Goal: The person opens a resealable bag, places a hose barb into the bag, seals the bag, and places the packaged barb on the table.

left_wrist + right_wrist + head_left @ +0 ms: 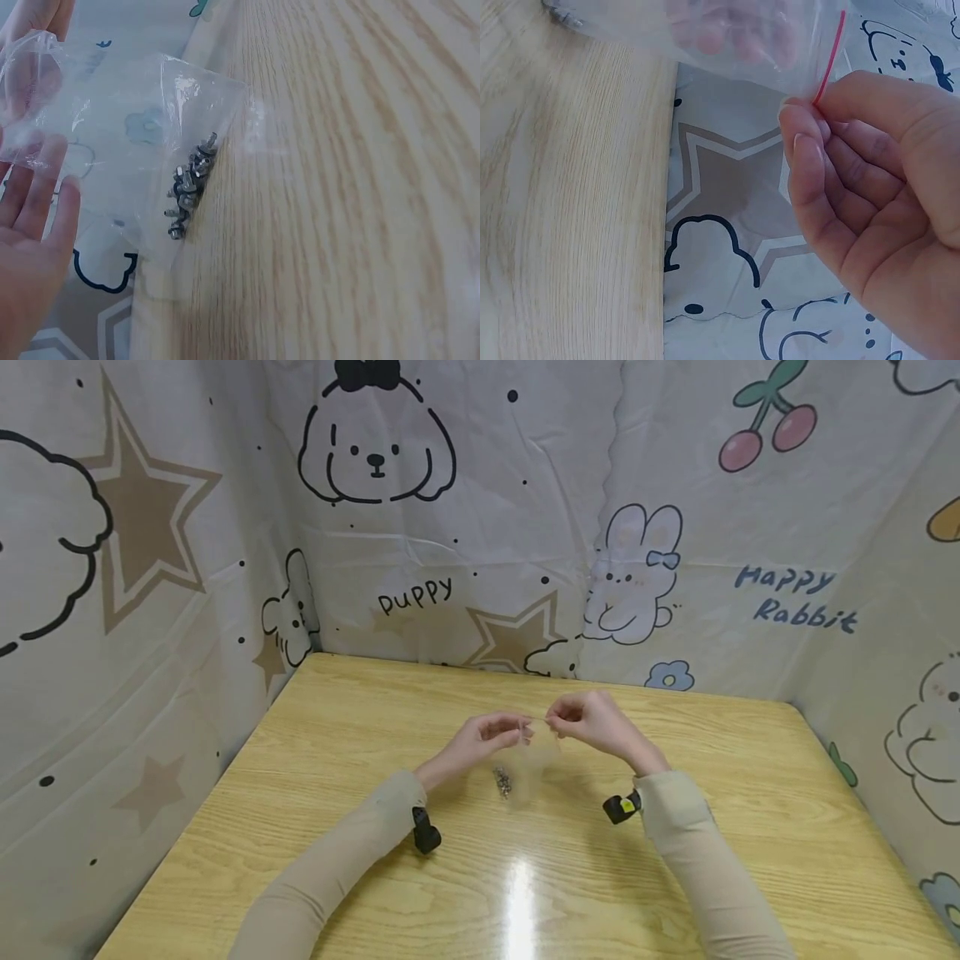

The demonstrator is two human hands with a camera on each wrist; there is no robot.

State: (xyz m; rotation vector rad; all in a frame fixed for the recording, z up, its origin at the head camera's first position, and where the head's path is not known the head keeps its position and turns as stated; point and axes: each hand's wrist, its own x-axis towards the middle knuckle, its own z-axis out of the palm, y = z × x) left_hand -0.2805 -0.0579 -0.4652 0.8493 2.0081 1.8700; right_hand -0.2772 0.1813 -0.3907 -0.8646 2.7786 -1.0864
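Observation:
A clear zip bag (534, 764) with a red seal line hangs between both hands above the table. Small metal screw-like pieces (189, 184) lie bunched along its lower end. My left hand (491, 735) holds the bag's upper left side, its fingers (41, 191) extended along the film and partly seen through it. At the other upper corner, my right hand (596, 722) pinches the edge by the red line between thumb and index finger. The remaining right fingers (817, 202) curl in toward the palm.
A light wood-grain table (360, 693) lies under the hands. Printed cloth (465, 527) with cartoon figures hangs along the back and both sides. Each wrist wears a small black camera, one on the left (425, 832) and one on the right (621, 807).

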